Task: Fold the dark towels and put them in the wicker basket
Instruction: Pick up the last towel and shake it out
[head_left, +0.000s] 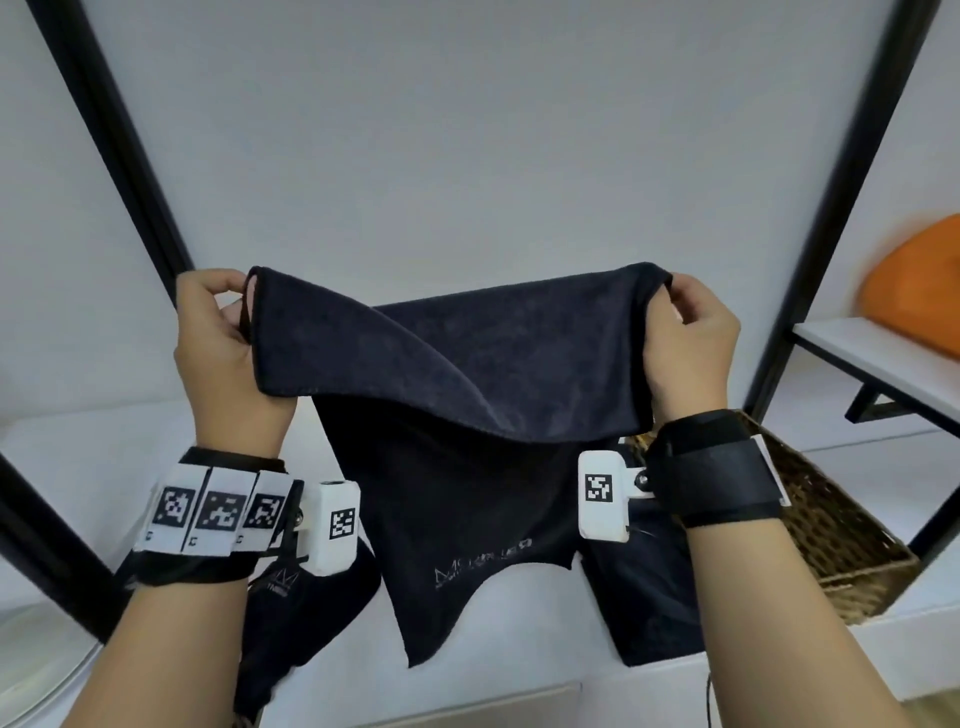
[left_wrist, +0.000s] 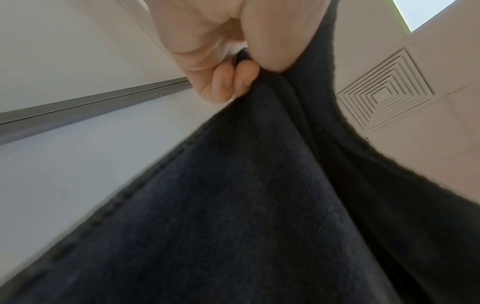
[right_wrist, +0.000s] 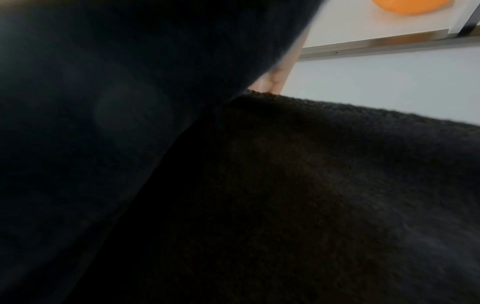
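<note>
Both raised, left hand (head_left: 228, 332) and right hand (head_left: 685, 343) pinch dark towel (head_left: 447, 364) top corners, fingers curled.

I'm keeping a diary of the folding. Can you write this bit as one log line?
step: folding | dark towel: held up, doubled over | left hand: pinches one end | right hand: pinches other end | wicker basket: lower right

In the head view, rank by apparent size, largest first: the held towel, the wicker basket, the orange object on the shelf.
1. Held towel.
2. Wicker basket.
3. Orange object, cut off by the frame edge, so its full size is unsure.
</note>
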